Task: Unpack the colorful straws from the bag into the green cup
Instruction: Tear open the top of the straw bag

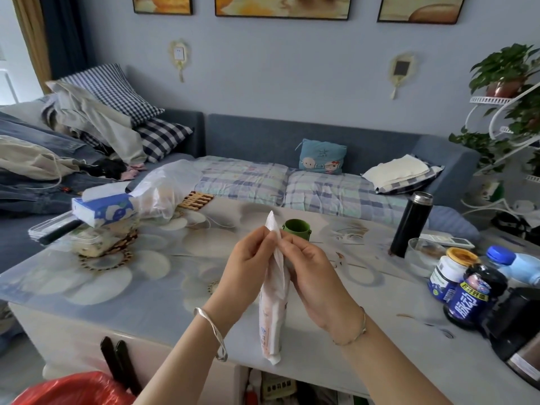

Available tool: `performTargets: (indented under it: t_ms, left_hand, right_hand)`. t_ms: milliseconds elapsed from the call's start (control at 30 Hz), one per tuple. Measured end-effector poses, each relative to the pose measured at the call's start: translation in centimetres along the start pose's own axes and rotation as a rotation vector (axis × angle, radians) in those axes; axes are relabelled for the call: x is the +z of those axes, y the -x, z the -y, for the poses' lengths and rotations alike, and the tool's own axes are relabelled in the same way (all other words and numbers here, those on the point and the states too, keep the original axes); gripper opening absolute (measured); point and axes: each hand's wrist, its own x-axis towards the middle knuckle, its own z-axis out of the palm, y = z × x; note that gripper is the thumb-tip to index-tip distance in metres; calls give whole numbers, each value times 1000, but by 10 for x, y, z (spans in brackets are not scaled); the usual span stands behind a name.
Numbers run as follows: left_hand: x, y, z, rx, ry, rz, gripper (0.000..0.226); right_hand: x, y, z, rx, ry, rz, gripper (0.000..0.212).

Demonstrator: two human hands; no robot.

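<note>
A long, narrow, whitish plastic bag of straws (273,305) hangs upright above the table's near edge, pale pink and orange showing through it. My left hand (248,264) and my right hand (309,273) both pinch it near its top, one on each side, with the top end sticking up between my fingers. The straws themselves are hidden inside the bag. The green cup (296,229) stands upright on the table just behind my hands, partly hidden by the bag's top.
A flower-patterned table (146,273) holds a blue tissue box (102,210) and a clear plastic bag (163,188) at the back left. A black flask (410,225), a glass bowl (422,254) and several bottles (470,293) stand at the right. A red bag (76,390) lies below left.
</note>
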Motion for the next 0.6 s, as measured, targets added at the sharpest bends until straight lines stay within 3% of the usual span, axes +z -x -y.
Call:
performTargets:
  t_ms: [100,233,400,500,600]
  left_hand:
    - [6,3,1,-45,131,-16,30]
    - [-10,-6,3,-49,118,-103,25]
    - [-4,-8,1,37,-78,-34,28]
    - [4,-7,-1,73,-147,-45,30]
    - [3,-8,-9,109,-215,-115,32]
  right_hand:
    - [0,-4,1,15,-2,-33,30]
    - [-24,-9,18,18,1,-118,29]
    - [-31,-9,32,-3,555,-120,27]
    - [-22,-5,41,-5,774,-113,34]
    - [-25,-1,56,-129,946,-149,28]
